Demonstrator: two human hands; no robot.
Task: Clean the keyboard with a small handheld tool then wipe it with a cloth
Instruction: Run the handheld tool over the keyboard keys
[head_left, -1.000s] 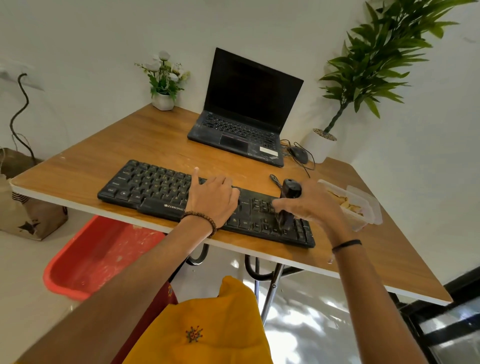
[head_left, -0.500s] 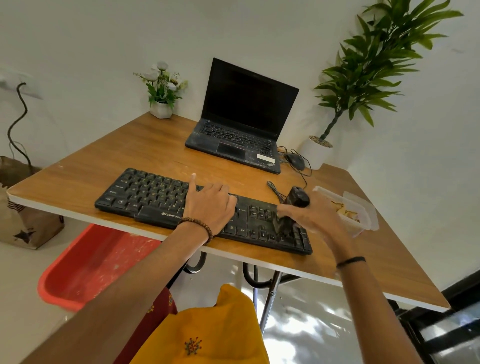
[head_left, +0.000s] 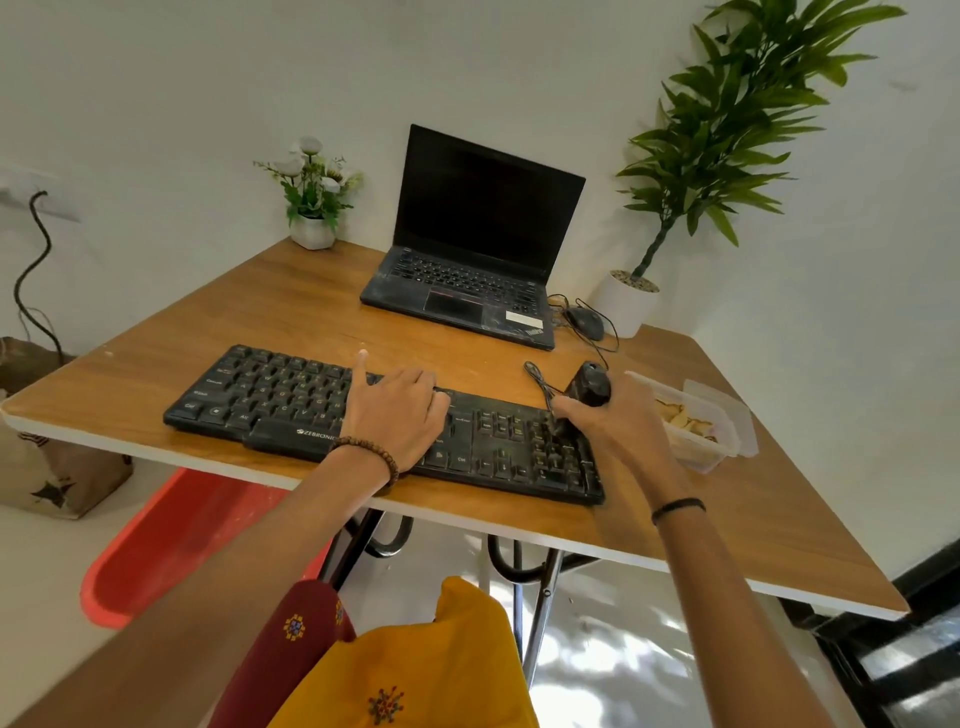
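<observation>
A black keyboard (head_left: 291, 400) lies along the near edge of the wooden table (head_left: 291, 306). My left hand (head_left: 392, 413) rests on its middle keys, fingers bent, index finger stretched toward the far edge. Over the number pad, my right hand (head_left: 621, 423) grips a small black handheld tool (head_left: 589, 389) with its lower end down on the keys. The keyboard's cable (head_left: 537, 379) loops just behind the tool. No cloth shows on the table.
An open black laptop (head_left: 467, 249) stands behind the keyboard, a mouse (head_left: 586, 322) and wire beside it. A clear plastic container (head_left: 696, 421) sits right of my right hand. A small flower pot (head_left: 311, 234) and a tall potted plant (head_left: 628, 301) stand at the back. A red tub (head_left: 171, 540) is on the floor.
The view has tilted, so everything sits lower in the frame. My right hand with the tool stays over the number pad with small shifts. The left hand keeps its place.
</observation>
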